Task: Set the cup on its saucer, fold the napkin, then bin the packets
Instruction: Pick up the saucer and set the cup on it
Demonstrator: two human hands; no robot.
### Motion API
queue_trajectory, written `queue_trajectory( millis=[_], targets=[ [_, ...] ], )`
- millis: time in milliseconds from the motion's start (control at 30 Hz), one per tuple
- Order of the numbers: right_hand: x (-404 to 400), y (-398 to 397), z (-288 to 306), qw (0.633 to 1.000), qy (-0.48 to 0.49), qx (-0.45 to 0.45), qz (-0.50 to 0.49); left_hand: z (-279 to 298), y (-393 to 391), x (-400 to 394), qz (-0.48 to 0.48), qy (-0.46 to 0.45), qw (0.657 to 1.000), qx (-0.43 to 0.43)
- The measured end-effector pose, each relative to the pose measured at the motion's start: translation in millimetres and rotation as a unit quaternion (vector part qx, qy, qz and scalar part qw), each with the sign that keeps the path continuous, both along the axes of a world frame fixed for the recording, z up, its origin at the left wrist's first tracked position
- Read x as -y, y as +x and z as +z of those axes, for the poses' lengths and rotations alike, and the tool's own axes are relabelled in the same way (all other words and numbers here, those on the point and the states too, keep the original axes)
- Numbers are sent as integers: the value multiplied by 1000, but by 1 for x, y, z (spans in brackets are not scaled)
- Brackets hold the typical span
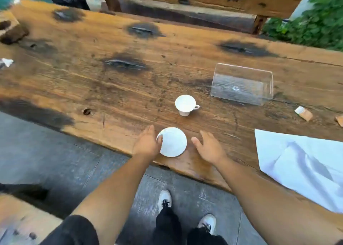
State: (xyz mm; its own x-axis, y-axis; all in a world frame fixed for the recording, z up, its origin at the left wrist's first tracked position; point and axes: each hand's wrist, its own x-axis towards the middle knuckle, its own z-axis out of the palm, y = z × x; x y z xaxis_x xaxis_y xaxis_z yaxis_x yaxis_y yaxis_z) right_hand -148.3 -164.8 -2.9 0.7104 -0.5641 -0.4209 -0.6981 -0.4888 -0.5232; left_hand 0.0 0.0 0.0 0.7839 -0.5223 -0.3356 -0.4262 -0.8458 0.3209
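- Saucer (pixel 173 141) is lying at the table's (pixel 111 89) near edge, between both hands.
- Cup (pixel 185 105) is standing behind it.
- Napkin (pixel 300 167) is lying right.
- Packets (pixel 303 113) are lying behind the napkin.

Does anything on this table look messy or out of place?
Yes. The cup stands on bare wood, apart from its saucer. The napkin lies rumpled, overhanging the table edge, and torn packets are scattered at right.

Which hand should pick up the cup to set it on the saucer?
Right. The left hand already touches the saucer rim, while the right hand is open and free, and the cup handle points its way.
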Motion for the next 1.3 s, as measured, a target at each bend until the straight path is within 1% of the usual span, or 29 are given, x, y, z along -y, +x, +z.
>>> queue_trajectory(
  millis=[67,133,267,400,533,700,833,933,1033,1167,1300],
  targets=[
    [-10,11,-20,999,31,-17,-41,-19,13,0,42,15,998,-36],
    [-19,18,-32,996,42,-28,-71,-34,21,0,59,22,996,-62],
    [-23,41,-47,992,46,-34,-116,-56,32,11,71,13,992,-106],
    [-21,40,-52,986,74,-41,-146,-66,26,19,80,-10,987,-138],
    [-1,-5,-46,976,82,-7,-200,-62,-6,34,52,-39,985,-158],
    [23,-82,-37,966,39,1,-256,-54,-69,69,-4,-51,979,-199],
    [37,-116,-42,960,21,12,-279,-54,-98,92,-27,-43,977,-209],
    [42,-128,-48,961,14,11,-277,-57,-110,99,-32,-30,980,-195],
    [44,-133,-54,963,9,12,-269,-61,-116,102,-36,-16,983,-180],
    [45,-134,-58,970,11,-9,-244,-66,-119,101,-37,1,986,-165],
    [44,-133,-60,970,6,-23,-241,-69,-120,100,-39,0,988,-149]
  ],
)
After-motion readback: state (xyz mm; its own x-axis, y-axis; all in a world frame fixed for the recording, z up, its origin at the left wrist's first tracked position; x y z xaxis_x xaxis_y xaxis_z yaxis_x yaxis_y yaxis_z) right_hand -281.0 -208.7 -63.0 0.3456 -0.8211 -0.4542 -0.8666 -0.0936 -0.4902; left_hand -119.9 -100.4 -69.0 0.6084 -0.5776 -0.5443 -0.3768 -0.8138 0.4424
